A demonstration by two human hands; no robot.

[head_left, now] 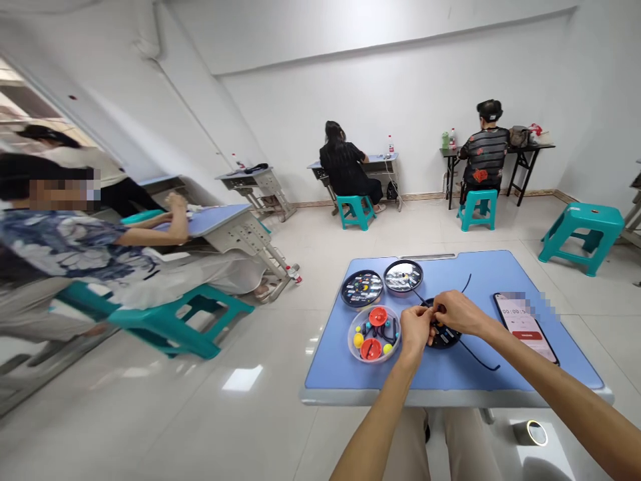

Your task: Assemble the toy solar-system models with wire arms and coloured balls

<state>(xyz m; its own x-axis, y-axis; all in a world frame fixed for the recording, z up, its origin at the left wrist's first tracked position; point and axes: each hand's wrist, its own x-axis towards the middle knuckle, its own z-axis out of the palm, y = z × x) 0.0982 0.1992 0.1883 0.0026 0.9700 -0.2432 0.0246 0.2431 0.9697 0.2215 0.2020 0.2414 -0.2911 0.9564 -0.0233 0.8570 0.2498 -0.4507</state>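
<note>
My left hand (pixel 414 331) and my right hand (pixel 459 312) meet above a round black disc (pixel 445 337), their fingertips pinched together at its upper edge. A thin black cord (pixel 481 357) runs out from under my right hand, and another stretch (pixel 467 284) rises behind it. My fingers hide where the cord meets the disc. Left of my left hand lies a clear round tray (pixel 374 334) holding red, yellow and teal parts. Beyond it are a black round case (pixel 362 288) and a mirrored round lid (pixel 403 276).
A phone (pixel 525 327) showing a timer lies on the right of the blue table (pixel 330 361). A person in a patterned shirt (pixel 65 247) sits at a desk on the left. Two seated people (pixel 345 160) work at far desks. A teal stool (pixel 575 234) stands to the right.
</note>
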